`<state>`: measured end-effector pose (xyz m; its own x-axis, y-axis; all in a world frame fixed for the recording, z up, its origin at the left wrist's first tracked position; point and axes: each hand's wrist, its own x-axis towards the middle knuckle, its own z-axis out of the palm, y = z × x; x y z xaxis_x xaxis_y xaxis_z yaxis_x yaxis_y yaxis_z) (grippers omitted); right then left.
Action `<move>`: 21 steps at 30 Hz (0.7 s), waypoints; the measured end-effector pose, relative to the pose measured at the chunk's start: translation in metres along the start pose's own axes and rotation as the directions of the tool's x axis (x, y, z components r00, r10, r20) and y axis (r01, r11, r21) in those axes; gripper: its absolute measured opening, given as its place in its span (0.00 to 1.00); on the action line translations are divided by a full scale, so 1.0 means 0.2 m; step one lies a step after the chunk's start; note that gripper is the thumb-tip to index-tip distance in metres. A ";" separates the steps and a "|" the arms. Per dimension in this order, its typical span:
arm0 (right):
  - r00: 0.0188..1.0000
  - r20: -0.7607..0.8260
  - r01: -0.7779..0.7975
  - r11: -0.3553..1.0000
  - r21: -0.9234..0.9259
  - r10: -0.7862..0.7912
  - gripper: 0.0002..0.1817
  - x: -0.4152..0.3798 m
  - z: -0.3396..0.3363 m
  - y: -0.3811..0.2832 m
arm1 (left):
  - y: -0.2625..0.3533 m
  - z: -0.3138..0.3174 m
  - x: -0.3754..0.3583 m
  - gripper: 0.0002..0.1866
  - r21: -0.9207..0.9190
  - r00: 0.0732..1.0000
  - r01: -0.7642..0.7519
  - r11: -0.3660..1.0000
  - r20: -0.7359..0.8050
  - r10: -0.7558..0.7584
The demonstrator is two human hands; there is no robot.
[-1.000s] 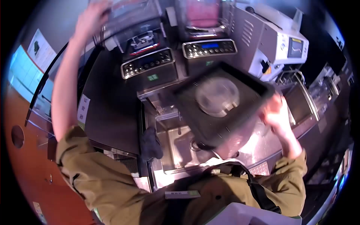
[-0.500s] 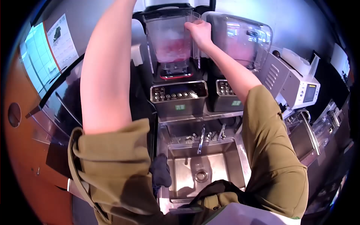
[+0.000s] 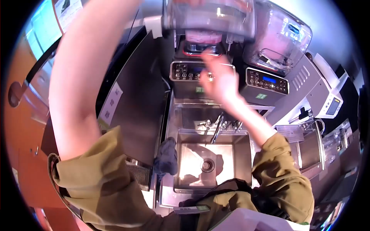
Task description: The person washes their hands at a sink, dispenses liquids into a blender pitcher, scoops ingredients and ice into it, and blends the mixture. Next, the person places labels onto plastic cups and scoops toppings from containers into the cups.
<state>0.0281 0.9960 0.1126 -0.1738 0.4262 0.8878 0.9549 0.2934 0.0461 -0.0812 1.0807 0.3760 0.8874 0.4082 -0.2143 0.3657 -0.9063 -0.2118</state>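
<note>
My right hand point(image 3: 219, 79), smeared by motion, is in front of the left blender's control panel point(image 3: 185, 71) and holds nothing that shows. The left arm reaches past the top edge, so my left hand is out of sight. A clear cover point(image 3: 210, 17) hangs over the left blender, hiding most of its jar. Below the cover's lower edge shows the bottom of the jar point(image 3: 202, 37) with pink contents, on its base with a red ring. Beside it, the right blender point(image 3: 268, 82) stands under its own clear cover point(image 3: 283, 36), and its display is lit blue.
A steel sink point(image 3: 185, 181) with a faucet point(image 3: 217, 129) lies below the blenders. A dark cloth point(image 3: 166, 156) drapes over its left rim. On the right stands a grey machine with a small screen point(image 3: 333, 106). A dark panel point(image 3: 138, 92) rises on the left.
My right hand has left the jar's handle and come down to the panel. The clear cover now hangs in front of the left jar. The view has shifted.
</note>
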 end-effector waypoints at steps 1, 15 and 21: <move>0.935 0.340 -0.118 0.993 0.028 0.101 0.36 -0.06 0.05 -0.08 | 0.06 0.16 0.07 0.14 0.106 0.999 0.049 0.993 0.012 -0.051; 0.711 0.697 0.067 0.977 -0.203 0.096 0.39 -0.08 0.29 -0.20 | 0.05 0.87 0.31 0.10 -0.244 0.869 0.230 0.942 -0.384 -0.311; 0.640 0.740 -0.010 0.965 -0.263 0.209 0.39 -0.06 0.28 -0.23 | 0.06 0.99 0.25 0.16 -0.428 0.746 0.032 0.903 -0.591 -0.306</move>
<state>-0.0276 1.0240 0.0742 -0.0901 0.9669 0.2388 0.9864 0.0535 0.1557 -0.0873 1.1116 0.1728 0.7163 0.5175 0.4682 0.4785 -0.8525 0.2103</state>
